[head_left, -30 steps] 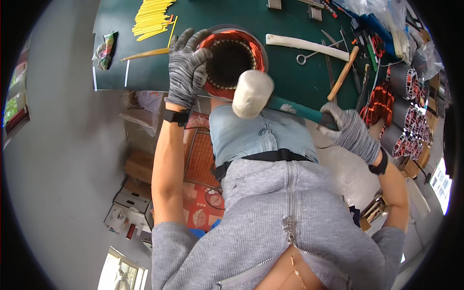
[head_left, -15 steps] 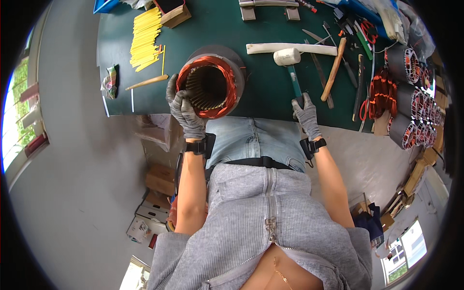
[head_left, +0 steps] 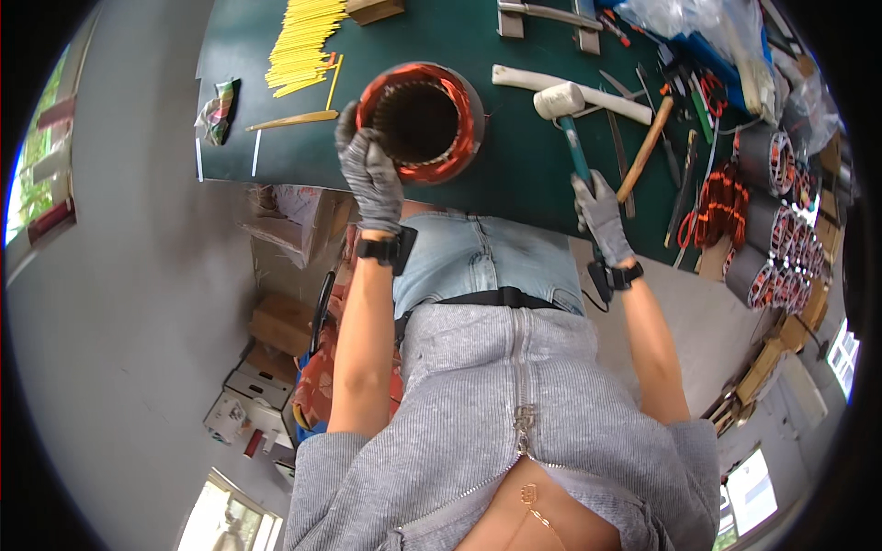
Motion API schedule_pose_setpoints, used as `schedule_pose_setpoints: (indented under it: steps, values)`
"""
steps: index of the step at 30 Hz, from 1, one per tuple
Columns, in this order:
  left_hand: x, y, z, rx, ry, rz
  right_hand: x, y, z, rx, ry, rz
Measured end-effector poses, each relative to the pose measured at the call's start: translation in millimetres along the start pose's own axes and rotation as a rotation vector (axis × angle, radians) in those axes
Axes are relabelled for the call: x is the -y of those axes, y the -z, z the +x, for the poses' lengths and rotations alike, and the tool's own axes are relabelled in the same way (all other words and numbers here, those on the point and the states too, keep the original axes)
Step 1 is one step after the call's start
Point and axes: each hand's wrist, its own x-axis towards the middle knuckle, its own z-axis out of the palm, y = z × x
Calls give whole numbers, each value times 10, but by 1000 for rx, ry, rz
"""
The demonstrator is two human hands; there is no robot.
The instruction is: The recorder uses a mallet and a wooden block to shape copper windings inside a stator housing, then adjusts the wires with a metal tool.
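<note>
A motor stator (head_left: pixel 472 130) stands on the green table, its round bore facing up and red-orange copper winding ringing its top. My left hand (head_left: pixel 371 176), in a grey glove, grips the stator's left rim. Its fingertips at the winding are slightly blurred. To the right, my gloved right hand (head_left: pixel 602 219) is closed around the green handle of a mallet (head_left: pixel 559 100). The mallet's white head points away from me, over a pale bar (head_left: pixel 514 77). A wooden-handled tool (head_left: pixel 647 147) lies just right of the mallet.
Yellow strips (head_left: pixel 303 41) and a wooden stick (head_left: pixel 294 120) lie left on the green table (head_left: pixel 441 207). At the right are red-handled scissors (head_left: pixel 712 92), orange wire coils (head_left: pixel 719 209) and several wound stators (head_left: pixel 763 161). A metal stand (head_left: pixel 551 14) is at the back.
The view has shifted, so the table sits higher in the picture. The stator's bore faces up more squarely. My right hand wraps the mallet handle more fully; my left stays on the stator.
</note>
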Motion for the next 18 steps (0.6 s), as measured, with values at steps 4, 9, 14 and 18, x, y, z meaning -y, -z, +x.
schedule_pose_setpoints:
  steps: [4, 9, 14, 18]
  values:
    - [-37, 28, -81, 4, 39, 129, 740, 379, -233, 20, 255, -189]
    - [23, -7, -215, -37, -106, 305, 2357, 635, -685, 16, 686, -263]
    - [146, -65, -184, -121, -190, 284, 2876, 420, -556, 243, 853, -120]
    - [50, -63, -119, -179, -230, 451, 1988, 314, -596, 151, 226, 118]
